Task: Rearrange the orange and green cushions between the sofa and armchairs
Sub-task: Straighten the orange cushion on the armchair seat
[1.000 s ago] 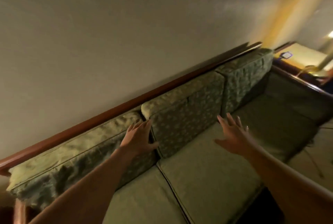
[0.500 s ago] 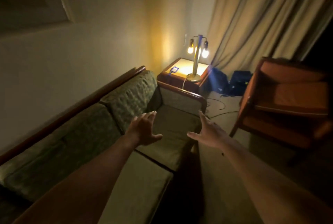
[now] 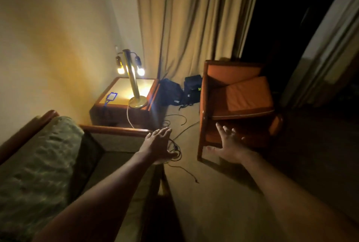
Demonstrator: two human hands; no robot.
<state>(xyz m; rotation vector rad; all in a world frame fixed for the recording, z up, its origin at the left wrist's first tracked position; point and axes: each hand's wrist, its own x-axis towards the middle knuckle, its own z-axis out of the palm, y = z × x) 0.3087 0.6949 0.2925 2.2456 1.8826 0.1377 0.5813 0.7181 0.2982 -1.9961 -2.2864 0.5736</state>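
Two bare arms reach forward, the left hand (image 3: pixel 158 145) and the right hand (image 3: pixel 228 144) both spread wide, fingers straight, holding nothing; at 8 o'clock a green cushion (image 3: pixel 38 164) leans against the back of the sofa (image 3: pixel 116 129); cables (image 3: pixel 186 129) trail across the floor beyond the fingertips; at 2 o'clock an orange cushion (image 3: pixel 248 94) lies tilted on the armchair (image 3: pixel 202 105); at 11 o'clock a lit lamp (image 3: pixel 133 80) stands on a table (image 3: pixel 124 90); dark bags (image 3: pixel 172 94) sit below the curtain (image 3: pixel 194 27).
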